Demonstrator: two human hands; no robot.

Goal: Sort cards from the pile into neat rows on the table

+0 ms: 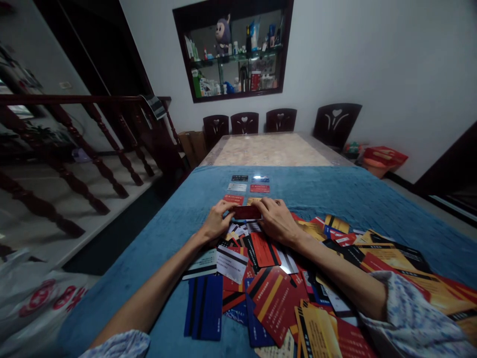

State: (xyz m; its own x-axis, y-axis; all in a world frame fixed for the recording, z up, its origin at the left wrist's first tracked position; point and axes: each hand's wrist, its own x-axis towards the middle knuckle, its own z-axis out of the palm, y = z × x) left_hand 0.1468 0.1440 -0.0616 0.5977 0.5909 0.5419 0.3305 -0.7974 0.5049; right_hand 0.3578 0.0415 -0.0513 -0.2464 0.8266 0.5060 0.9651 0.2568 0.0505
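My left hand (pixel 217 220) and my right hand (pixel 276 219) pinch the two ends of a dark red card (pixel 246 213) just above the blue cloth (pixel 335 194). Beyond the hands lie two short columns of sorted cards: a black card (pixel 239 178), a blue card (pixel 260 179), a white card (pixel 237 187), a red card (pixel 260 189), and another red card (pixel 233 199). A large loose pile of cards (pixel 283 293), red, orange, blue and black, spreads under and around my forearms.
The blue cloth covers the near half of a long marble-topped table (pixel 270 149). Several dark chairs (pixel 244 122) stand at its far end. A wall cabinet (pixel 234 49) holds bottles. A wooden stair railing (pixel 85 144) runs on the left.
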